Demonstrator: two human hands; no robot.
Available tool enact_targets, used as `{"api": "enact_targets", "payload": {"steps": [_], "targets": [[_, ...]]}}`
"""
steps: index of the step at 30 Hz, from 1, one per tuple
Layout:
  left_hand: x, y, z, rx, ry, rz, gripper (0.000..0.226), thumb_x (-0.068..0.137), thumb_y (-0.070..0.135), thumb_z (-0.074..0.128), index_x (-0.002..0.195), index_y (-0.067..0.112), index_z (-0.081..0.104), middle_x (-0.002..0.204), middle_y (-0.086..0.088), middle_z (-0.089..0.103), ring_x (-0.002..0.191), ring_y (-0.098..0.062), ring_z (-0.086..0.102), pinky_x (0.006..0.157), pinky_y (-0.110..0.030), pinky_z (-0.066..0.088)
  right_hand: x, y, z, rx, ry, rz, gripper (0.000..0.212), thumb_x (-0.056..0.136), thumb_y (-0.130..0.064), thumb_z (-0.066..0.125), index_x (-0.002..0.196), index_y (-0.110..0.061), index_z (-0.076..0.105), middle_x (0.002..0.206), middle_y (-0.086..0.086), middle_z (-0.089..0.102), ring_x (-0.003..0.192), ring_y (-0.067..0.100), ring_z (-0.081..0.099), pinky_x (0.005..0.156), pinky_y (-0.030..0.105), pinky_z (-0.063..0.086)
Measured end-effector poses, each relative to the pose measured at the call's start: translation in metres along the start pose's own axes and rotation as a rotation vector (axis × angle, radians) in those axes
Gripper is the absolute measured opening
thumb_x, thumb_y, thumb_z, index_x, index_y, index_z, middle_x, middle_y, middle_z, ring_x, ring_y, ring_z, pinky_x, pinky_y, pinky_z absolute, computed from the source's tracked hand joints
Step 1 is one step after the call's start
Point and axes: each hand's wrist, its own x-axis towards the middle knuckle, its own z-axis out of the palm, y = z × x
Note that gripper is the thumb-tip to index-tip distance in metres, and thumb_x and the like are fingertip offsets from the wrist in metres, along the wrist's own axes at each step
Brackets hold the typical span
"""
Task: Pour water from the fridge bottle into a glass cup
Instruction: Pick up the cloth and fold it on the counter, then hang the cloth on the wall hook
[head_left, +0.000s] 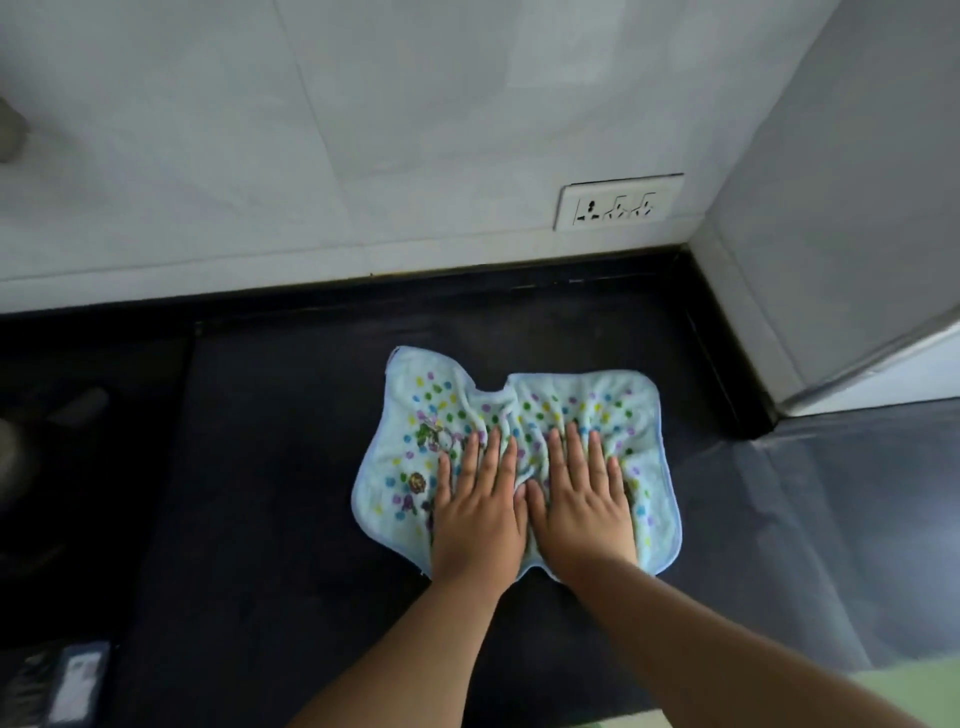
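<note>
A light blue towel (545, 405) with coloured dots lies crumpled on the black countertop (270, 467). My left hand (478, 504) and my right hand (584, 499) rest side by side on it, palms down, fingers spread and flat. The thumbs almost touch. Neither hand holds anything. No bottle and no glass cup are in view.
A white tiled wall (363, 130) runs behind the counter, with a white socket plate (618, 202) at its right end. A grey fridge side (857, 208) stands at the right. A dark stove (52, 441) sits at the left, blurred. A small dark object (67, 680) lies at the bottom left.
</note>
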Motion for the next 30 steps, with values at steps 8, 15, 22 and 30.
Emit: {"api": "enact_targets", "payload": {"steps": [8, 15, 22, 30], "targets": [[-0.073, 0.000, -0.039, -0.435, -0.115, -0.062, 0.053, 0.110, 0.048, 0.020, 0.148, 0.033, 0.053, 0.157, 0.021, 0.041, 0.155, -0.008, 0.026, 0.129, -0.033, 0.013, -0.075, -0.002, -0.020, 0.067, -0.285, 0.008, 0.073, 0.105, -0.061, 0.015, 0.165, -0.027, -0.009, 0.171, -0.008, -0.023, 0.156, 0.014, -0.024, 0.128, 0.034, -0.008], [-0.078, 0.024, -0.168, -1.042, -0.131, -0.321, 0.032, 0.110, 0.044, 0.039, 0.114, 0.031, 0.068, 0.113, 0.011, 0.072, 0.107, -0.003, 0.066, 0.088, -0.021, 0.049, -0.082, -0.028, -0.133, 0.684, -0.151, 0.095, 0.039, 0.106, -0.036, 0.048, 0.144, -0.034, 0.055, 0.150, -0.009, 0.053, 0.139, 0.013, 0.048, 0.116, 0.033, 0.037], [-0.105, 0.048, -0.323, -1.017, 0.122, -0.020, 0.030, 0.107, 0.036, 0.045, 0.092, 0.023, 0.068, 0.093, -0.001, 0.072, 0.092, -0.017, 0.069, 0.086, -0.036, 0.054, -0.130, -0.053, -0.285, 0.910, -0.092, -0.050, 0.023, 0.101, -0.049, 0.058, 0.108, -0.034, 0.074, 0.101, -0.018, 0.074, 0.099, 0.004, 0.068, 0.081, 0.020, 0.048], [-0.165, 0.065, -0.454, -1.091, -0.021, 0.246, 0.035, 0.083, 0.017, 0.083, 0.100, 0.027, 0.055, 0.094, 0.001, 0.065, 0.087, -0.013, 0.069, 0.084, -0.037, 0.063, -0.197, -0.066, -0.375, 1.005, -0.413, -0.243, 0.076, 0.080, -0.090, 0.048, 0.122, -0.033, 0.073, 0.119, -0.009, 0.077, 0.115, 0.011, 0.071, 0.112, 0.039, 0.047]]}}
